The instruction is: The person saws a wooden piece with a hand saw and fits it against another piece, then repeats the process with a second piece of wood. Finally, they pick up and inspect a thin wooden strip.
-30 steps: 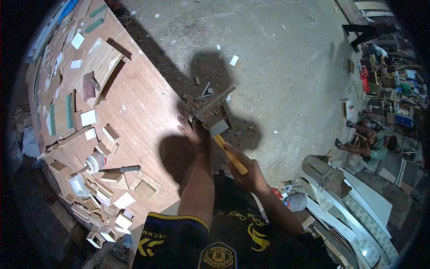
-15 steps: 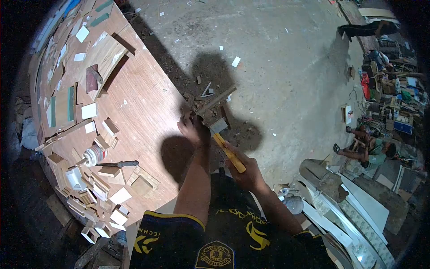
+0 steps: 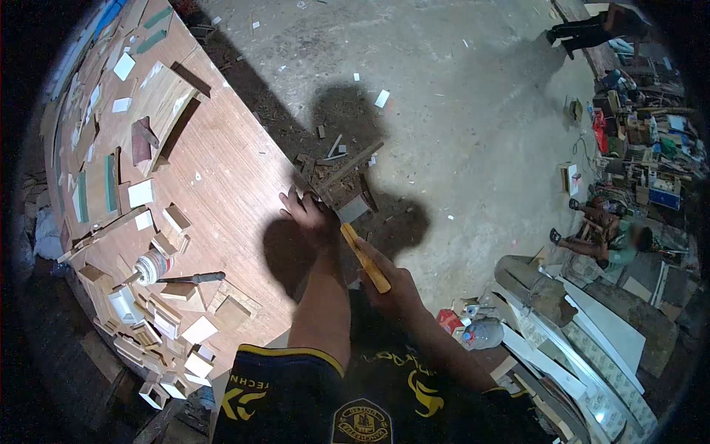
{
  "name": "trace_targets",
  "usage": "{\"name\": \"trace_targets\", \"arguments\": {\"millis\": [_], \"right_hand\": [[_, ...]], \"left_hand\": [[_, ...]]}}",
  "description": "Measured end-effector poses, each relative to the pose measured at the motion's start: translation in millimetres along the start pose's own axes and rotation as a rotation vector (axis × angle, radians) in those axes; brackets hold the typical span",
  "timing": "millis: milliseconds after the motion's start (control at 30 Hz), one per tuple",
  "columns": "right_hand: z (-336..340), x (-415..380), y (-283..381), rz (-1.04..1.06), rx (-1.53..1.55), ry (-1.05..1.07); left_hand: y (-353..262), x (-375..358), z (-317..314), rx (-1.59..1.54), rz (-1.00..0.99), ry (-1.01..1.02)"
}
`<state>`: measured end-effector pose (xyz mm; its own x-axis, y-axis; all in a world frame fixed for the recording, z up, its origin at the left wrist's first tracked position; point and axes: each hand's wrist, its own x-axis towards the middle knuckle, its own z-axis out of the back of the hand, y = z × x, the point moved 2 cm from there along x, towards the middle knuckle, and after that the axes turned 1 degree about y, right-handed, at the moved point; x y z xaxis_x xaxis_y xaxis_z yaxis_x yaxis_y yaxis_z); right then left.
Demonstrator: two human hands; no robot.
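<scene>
Head view: a tool with a yellow handle (image 3: 366, 259) is near the middle, slanted beside the long edge of the desk (image 3: 229, 170), in front of the dark shirt. The right hand (image 3: 396, 287) is closed around the lower part of the handle, its upper end sticking out past the fingers. A flat grey piece (image 3: 353, 209) shows just beyond that end; whether it belongs to the tool cannot be told.

The left hand (image 3: 314, 220) is at the desk edge, fingers partly spread and bent, back of the hand up. Whether it grips anything beneath cannot be told.

Farther across the desk are a dark-handled tool (image 3: 196, 279), a white round container (image 3: 151, 267) and, near them, a cluster of small wooden box-like pieces. A dark red roll (image 3: 143, 141) rests on a tilted wooden board (image 3: 166, 103), with a white square (image 3: 140, 193) near it.

On the concrete floor (image 3: 473, 148), a wooden strip (image 3: 351, 164) lies among scraps beside the desk. A clear plastic bottle (image 3: 484, 335) is on the right, near long panels (image 3: 606, 325). Farther off, one person (image 3: 617, 240) sits and another (image 3: 610, 26) stands.
</scene>
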<state>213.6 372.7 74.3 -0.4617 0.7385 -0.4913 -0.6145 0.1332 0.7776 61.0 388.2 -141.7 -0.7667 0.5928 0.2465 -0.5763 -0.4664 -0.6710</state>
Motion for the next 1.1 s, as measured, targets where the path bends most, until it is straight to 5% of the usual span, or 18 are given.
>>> {"name": "trace_targets", "arguments": {"millis": [167,233,267,333,500,567,633,733,767,833,1100], "right_hand": [[-5,-10,0,-0.066,0.001,0.056],[5,-25,7,-0.068,-0.018,0.056],[11,-35,8,-0.069,-0.046,0.055],[18,-56,1,-0.07,-0.027,0.036],[15,-61,-1,-0.016,0.001,-0.017],[17,-54,-3,-0.175,0.222,0.038],[19,-49,3,-0.19,0.202,0.037],[17,-51,7,-0.207,0.178,0.036],[18,-50,8,-0.201,0.178,0.02],[14,-51,-16,-0.144,0.183,-0.005],[28,-40,-11,0.067,0.073,-0.105]], "left_hand": [[-10,4,17,-0.04,-0.201,-0.066],[-34,17,39,0.141,-0.152,0.272],[-34,11,33,0.138,-0.156,0.284],[-30,5,21,0.045,-0.021,0.1],[-24,10,24,-0.031,-0.102,0.065],[-27,9,21,-0.027,-0.114,0.059],[-38,13,31,-0.178,0.206,0.105],[19,-6,-5,-0.493,0.239,0.142],[16,-5,-2,-0.495,0.239,0.134],[3,-6,9,0.077,-0.108,0.186],[11,-12,-13,-0.098,-0.02,0.116]]}}
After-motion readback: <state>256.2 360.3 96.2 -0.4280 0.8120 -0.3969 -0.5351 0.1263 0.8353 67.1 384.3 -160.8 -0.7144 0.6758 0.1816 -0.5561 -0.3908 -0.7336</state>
